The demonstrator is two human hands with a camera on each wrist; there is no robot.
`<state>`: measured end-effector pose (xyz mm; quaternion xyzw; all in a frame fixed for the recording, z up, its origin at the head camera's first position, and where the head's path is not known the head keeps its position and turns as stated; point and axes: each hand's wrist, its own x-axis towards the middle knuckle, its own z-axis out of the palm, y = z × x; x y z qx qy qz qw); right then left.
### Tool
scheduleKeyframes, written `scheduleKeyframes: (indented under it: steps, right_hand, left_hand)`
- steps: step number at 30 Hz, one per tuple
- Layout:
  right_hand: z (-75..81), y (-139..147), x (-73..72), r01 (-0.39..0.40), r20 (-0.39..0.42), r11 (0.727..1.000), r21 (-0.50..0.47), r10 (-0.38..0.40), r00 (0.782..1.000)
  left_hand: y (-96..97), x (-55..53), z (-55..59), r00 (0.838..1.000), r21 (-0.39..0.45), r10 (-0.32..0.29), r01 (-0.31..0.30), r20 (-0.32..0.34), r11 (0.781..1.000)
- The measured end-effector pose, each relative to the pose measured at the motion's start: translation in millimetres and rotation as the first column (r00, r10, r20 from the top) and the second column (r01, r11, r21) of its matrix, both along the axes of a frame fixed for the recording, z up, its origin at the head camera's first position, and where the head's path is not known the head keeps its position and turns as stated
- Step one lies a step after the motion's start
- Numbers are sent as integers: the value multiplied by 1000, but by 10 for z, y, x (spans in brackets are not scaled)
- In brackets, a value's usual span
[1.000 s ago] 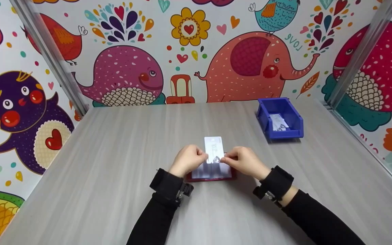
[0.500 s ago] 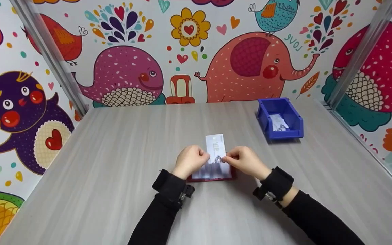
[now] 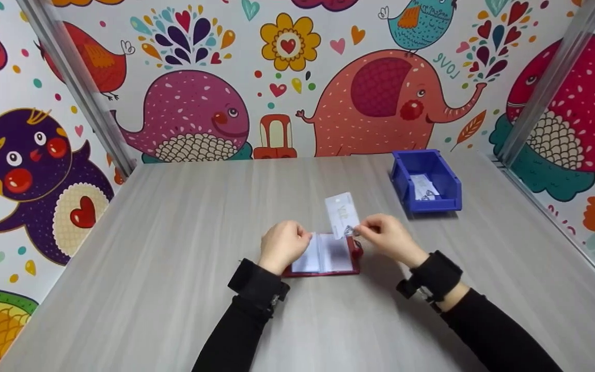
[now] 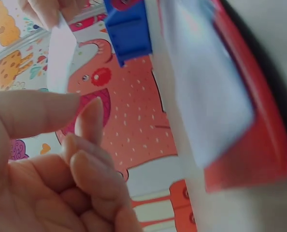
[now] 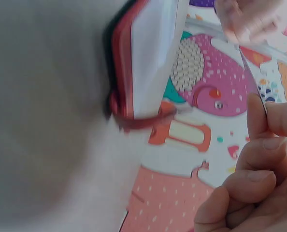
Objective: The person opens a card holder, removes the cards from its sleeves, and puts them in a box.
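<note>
My right hand [image 3: 390, 238] pinches the lower right corner of a white VIP card [image 3: 340, 212], which tilts above a card holder. That card holder [image 3: 336, 256] lies spread on the table, with a red cover and clear sleeves; its red strap [image 5: 143, 121] sticks out at the side in the right wrist view. Above the holder's left half is my left hand [image 3: 284, 245]. Its fingers are loosely bent and hold nothing, with a small gap between thumb and index finger in the left wrist view. There the card [image 4: 61, 53] is apart from this hand.
A blue bin [image 3: 444, 205] stands at the back right of the table [image 3: 199, 222], with white cards [image 3: 423, 186] inside. Behind the table rises a wall [image 3: 287, 93] printed with cartoon animals. Metal posts [image 3: 78, 88] stand at the corners.
The left hand has let go of the card. The right hand has carried the card to the right and away from me, tilting it. More of the card holder shows now.
</note>
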<state>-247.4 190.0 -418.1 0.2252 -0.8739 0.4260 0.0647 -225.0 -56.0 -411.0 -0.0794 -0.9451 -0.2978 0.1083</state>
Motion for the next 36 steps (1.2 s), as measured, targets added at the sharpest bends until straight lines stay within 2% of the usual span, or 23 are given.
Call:
scheduleKeyframes:
  steps: [4,8,11,14,20,28,36]
  right_hand:
    - [46,205,-49,74,-16,997,5,-73,997]
    - [94,440,-100,153,-34,988,23,-152,988]
    - [137,623,-134,206,-45,978,36,-204,978]
    - [186,795,-163,248,-46,968,34,-247,968]
    - [279,1095,-224,312,-4,949,32,-312,950]
    - [376,1366,-313,406,66,908,104,-414,908]
    - [362,1486,-419,470,97,866,173,-490,866]
  left_hand:
    - [-55,-2,-47,996,-83,61,-65,-58,994]
    - [-93,-2,-77,990,-148,122,-132,-71,980]
    - [-116,-4,-92,985,-194,166,-173,-53,966]
    - [-136,-9,-103,980,-226,201,-195,4,954]
    - [-158,-24,-136,967,-289,233,-193,107,938]
    - [-146,-19,-178,954,-354,256,-188,156,916]
    - [-143,-15,-189,948,-343,251,-174,193,923]
